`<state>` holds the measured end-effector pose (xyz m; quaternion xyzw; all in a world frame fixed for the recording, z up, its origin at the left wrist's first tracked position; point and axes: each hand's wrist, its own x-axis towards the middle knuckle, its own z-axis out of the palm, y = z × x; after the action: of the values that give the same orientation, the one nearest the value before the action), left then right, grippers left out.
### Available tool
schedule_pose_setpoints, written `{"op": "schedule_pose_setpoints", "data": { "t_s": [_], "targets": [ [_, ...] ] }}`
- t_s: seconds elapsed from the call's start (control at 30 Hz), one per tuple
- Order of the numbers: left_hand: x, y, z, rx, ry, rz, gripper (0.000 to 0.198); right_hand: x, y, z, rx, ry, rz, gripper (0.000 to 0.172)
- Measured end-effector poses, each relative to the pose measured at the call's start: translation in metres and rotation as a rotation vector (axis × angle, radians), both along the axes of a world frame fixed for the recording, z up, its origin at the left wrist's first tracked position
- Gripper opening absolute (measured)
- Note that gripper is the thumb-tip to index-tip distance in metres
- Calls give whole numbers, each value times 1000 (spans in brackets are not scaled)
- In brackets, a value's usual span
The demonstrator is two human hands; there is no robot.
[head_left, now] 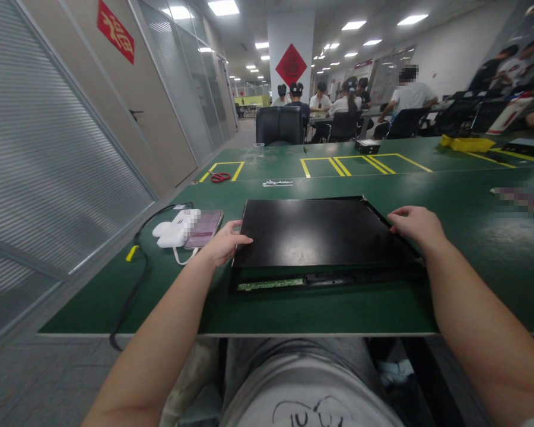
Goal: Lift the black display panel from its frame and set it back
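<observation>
A black flat display panel [307, 231] lies over a thin black frame [351, 277] on the green table. Along the frame's near side, a narrow green circuit board [271, 285] is exposed. My left hand [226, 242] grips the panel's left edge, thumb on top and fingers at the side. At the right edge, my right hand [412, 224] has its fingers pinched together against the border. Its fingertips partly hide whether they hold the panel alone or the frame too. The panel's far right corner sits slightly inside the frame's rim.
Left of the panel are a phone [204, 228], a white device [178, 225] with a cable, and a black cord [136, 284] hanging over the edge. Red scissors [220, 177], white strips [277, 183], a black box [367, 146] and a yellow tray [466, 144] lie farther back. People sit beyond.
</observation>
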<state>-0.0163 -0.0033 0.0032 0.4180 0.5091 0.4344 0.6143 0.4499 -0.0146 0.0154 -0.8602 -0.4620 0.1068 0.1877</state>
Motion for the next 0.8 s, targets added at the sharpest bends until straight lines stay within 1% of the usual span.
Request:
{"op": "schedule_pose_setpoints", "data": {
  "t_s": [0.13,0.23,0.37,0.53,0.67,0.8],
  "targets": [
    [0,1,-2,5,-5,32,67,-2,-1,1,-2,-1,3,25],
    [1,0,-2,-5,-4,30,68,-2,-2,2,-13,14,9,24],
    [1,1,-3,-5,-13,32,68,-1,-2,1,-11,33,18,21],
    [1,0,-4,2,-14,30,73,-3,-3,3,0,53,20,17],
    [1,0,-6,1,-12,18,78,-7,-4,7,-21,33,0,20],
    [5,2,-8,0,-4,62,75,-6,-3,6,-38,35,3,23]
  ]
}}
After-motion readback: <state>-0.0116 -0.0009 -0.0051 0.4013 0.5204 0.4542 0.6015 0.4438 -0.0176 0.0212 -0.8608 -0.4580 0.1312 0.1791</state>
